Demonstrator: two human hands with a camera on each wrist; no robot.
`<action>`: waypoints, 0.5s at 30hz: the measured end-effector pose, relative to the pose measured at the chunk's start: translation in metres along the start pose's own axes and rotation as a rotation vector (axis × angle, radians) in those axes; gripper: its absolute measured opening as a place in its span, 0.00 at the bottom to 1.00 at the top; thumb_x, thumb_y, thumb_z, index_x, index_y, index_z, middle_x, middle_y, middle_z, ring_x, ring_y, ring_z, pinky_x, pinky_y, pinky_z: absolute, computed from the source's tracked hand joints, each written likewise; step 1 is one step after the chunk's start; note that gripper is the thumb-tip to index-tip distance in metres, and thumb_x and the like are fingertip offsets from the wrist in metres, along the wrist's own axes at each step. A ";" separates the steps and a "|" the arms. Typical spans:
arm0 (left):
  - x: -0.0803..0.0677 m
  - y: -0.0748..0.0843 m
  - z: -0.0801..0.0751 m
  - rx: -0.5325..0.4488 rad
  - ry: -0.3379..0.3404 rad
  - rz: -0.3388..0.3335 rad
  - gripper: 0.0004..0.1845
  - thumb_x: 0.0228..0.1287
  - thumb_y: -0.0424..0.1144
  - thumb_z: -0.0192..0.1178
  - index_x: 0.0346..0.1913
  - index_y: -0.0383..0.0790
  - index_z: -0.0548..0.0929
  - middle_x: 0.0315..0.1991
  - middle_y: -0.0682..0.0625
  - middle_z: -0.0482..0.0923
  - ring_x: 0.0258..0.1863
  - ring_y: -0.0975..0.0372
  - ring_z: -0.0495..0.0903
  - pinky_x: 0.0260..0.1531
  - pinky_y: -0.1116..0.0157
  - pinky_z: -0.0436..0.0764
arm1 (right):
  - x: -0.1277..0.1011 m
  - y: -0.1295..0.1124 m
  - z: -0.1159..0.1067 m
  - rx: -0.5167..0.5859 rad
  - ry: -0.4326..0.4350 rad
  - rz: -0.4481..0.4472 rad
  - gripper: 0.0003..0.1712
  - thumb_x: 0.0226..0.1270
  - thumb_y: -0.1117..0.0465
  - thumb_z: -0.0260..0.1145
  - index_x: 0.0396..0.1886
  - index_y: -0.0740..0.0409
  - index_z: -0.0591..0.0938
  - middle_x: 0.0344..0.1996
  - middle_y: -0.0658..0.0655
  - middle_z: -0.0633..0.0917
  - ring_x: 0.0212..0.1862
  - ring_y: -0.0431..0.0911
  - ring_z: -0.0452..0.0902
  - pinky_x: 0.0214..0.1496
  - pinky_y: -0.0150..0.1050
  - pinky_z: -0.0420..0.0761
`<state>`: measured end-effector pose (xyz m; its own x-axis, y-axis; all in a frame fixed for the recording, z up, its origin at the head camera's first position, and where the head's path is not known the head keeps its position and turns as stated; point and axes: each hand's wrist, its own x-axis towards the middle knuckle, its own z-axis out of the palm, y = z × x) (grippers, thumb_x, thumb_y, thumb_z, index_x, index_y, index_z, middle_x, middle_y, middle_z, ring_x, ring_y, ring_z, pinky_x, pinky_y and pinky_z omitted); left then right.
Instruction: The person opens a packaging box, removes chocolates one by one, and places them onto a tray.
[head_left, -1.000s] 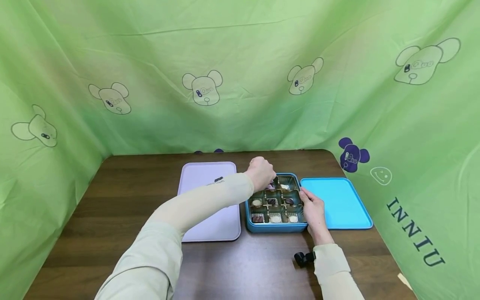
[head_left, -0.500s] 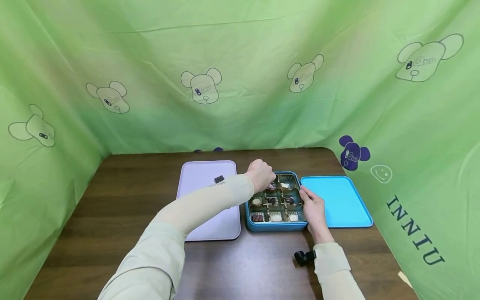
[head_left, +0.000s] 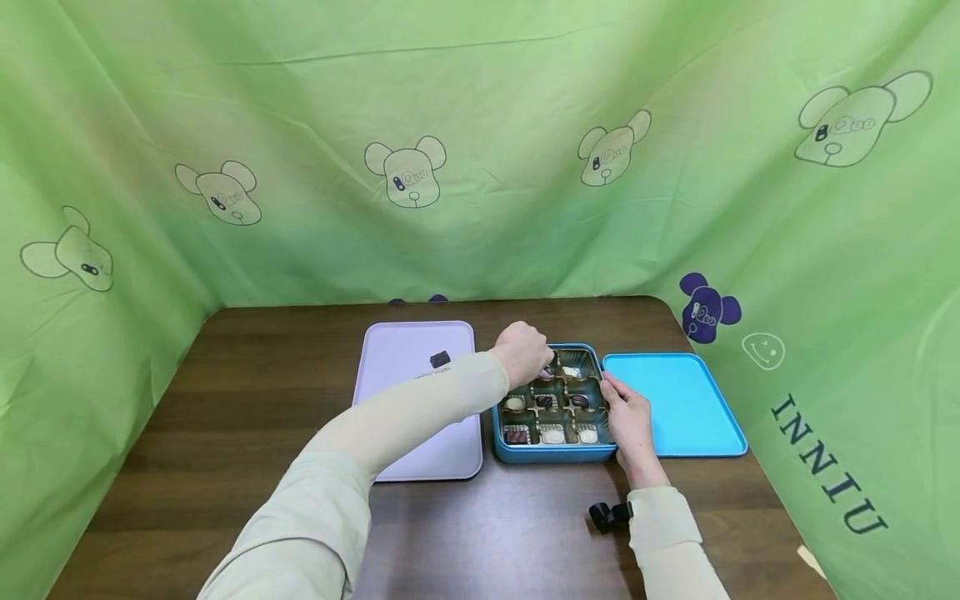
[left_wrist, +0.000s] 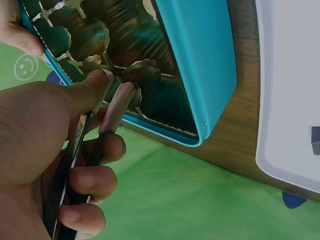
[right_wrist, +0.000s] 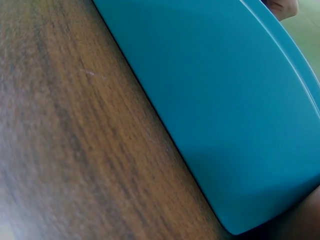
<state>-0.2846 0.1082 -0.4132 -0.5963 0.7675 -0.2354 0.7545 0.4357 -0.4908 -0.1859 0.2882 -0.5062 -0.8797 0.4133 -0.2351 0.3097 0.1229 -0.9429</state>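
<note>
My left hand reaches across to the back of a blue box and grips dark tongs with pinkish tips. The tips point down into the box's back row of compartments; I cannot tell if they pinch anything. With its thumb on top of the rim, my right hand holds the right side of the box. A gold-edged divider insert fills the box. White chocolates and dark chocolates sit in several compartments. The box wall fills much of the right wrist view.
Left of the box lies a lilac tray, partly under my left sleeve, with a small dark block on it. A flat bright blue lid lies to the right. A green printed curtain encloses the wooden table.
The left sleeve has shifted slightly, so more of the dark block on the lilac tray shows. Both hands keep their places and grips, and the box has not moved.
</note>
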 end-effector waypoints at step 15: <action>-0.001 0.000 0.000 -0.008 -0.017 0.002 0.12 0.78 0.51 0.52 0.51 0.60 0.86 0.47 0.60 0.86 0.40 0.64 0.84 0.36 0.63 0.83 | 0.000 0.000 0.001 0.007 0.004 -0.002 0.29 0.83 0.51 0.52 0.76 0.57 0.67 0.77 0.58 0.62 0.79 0.52 0.51 0.78 0.49 0.55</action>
<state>-0.2840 0.1074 -0.4125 -0.5995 0.7600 -0.2510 0.7578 0.4382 -0.4834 -0.1865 0.2877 -0.5061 -0.8789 0.4168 -0.2319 0.3050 0.1174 -0.9451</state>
